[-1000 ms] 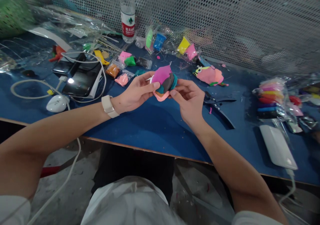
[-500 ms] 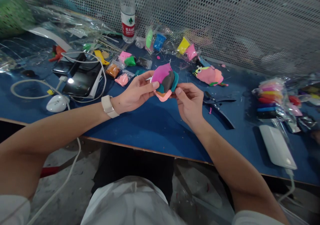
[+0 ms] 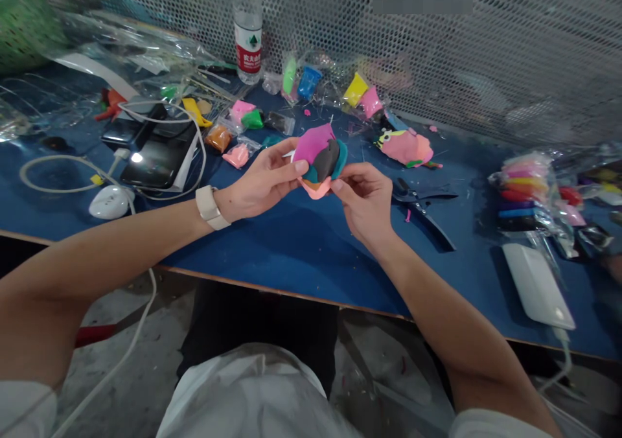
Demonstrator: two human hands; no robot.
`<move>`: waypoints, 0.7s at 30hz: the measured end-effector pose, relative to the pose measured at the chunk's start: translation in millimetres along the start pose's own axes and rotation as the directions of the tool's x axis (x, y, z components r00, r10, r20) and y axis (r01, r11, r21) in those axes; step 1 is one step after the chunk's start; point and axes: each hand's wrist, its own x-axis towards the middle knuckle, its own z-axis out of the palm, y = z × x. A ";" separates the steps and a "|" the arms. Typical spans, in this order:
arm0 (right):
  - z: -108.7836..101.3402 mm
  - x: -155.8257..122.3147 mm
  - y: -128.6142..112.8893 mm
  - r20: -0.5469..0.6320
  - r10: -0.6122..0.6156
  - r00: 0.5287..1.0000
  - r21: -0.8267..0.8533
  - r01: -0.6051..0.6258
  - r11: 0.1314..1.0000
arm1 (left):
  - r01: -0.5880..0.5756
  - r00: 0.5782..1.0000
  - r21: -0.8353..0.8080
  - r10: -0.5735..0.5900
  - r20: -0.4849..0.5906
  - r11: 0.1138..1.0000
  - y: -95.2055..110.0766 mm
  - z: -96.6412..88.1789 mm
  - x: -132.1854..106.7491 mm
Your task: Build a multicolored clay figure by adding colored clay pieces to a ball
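Observation:
Between my hands, raised over the blue table, is a modelling clay figure (image 3: 324, 157) in purple, dark grey, teal, orange and salmon pink. My left hand (image 3: 267, 177) grips its left side, thumb on the front and fingers behind. My right hand (image 3: 365, 198) pinches the lower right edge, by the teal and pink clay; its fingertips are partly hidden. Beyond my right hand lies a pink clay fish-like figure (image 3: 405, 148) with a white eye. Black-handled pliers or cutters (image 3: 422, 208) rest close to my right wrist.
Bagged clay lumps (image 3: 219, 138) lie behind my left hand. A water bottle (image 3: 249, 43) stands against the perforated metal screen (image 3: 437, 56). Phones (image 3: 158, 159) and white cables are at left. A pack of coloured clay (image 3: 522, 195) and a white power bank (image 3: 538, 286) sit at right.
My right thumb and fingers have shifted slightly left and down along the clay figure's edge, onto the pink part. My left hand keeps its hold almost unchanged.

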 end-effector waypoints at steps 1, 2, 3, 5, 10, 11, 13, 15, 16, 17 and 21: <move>0.3 0.1 -0.6 0.004 0.022 1.000 -0.007 -0.022 1.000 | 0.003 1.000 0.004 -0.003 0.005 1.000 0.1 0.0 -0.2; 0.4 0.4 -1.0 0.013 0.042 0.999 -0.014 -0.042 0.999 | 0.005 1.000 0.006 -0.005 0.010 1.000 0.3 0.0 -0.5; 0.3 0.6 -1.2 0.026 0.058 0.998 -0.019 -0.058 0.998 | 0.005 1.000 0.005 -0.005 0.014 1.000 0.5 0.2 -0.8; 0.1 1.1 -1.3 0.051 0.073 0.996 -0.024 -0.072 0.997 | -0.001 1.000 -0.008 0.001 0.018 1.000 0.9 0.5 -1.3; 0.4 1.3 -2.6 0.064 0.104 0.993 -0.024 -0.102 0.994 | -0.003 0.999 -0.020 0.003 0.043 1.000 1.0 -0.3 -1.1; 0.6 1.2 -3.0 0.066 0.110 0.992 -0.014 -0.110 0.994 | 0.001 0.999 -0.014 0.000 0.047 1.000 0.9 -0.8 -1.1; 1.1 0.9 -3.5 0.069 0.123 0.990 0.017 -0.125 0.992 | -0.001 0.999 0.004 0.001 0.048 1.000 0.9 -1.6 -1.1; 1.5 0.5 -3.3 0.075 0.128 0.989 0.052 -0.132 0.990 | -0.018 0.998 0.027 0.016 0.054 0.999 1.0 -2.2 -1.1; 1.6 0.3 -3.0 0.075 0.122 0.990 0.063 -0.127 0.990 | -0.030 0.998 0.041 0.028 0.057 0.999 1.1 -2.5 -1.0; 1.7 0.1 -2.6 0.069 0.110 0.992 0.066 -0.115 0.991 | -0.042 0.997 0.057 0.038 0.060 0.997 1.1 -2.7 -0.9; 1.7 -0.1 -1.7 -0.027 0.045 0.999 0.002 -0.045 0.999 | -0.075 0.996 0.126 0.069 0.057 0.989 1.0 -3.4 -0.3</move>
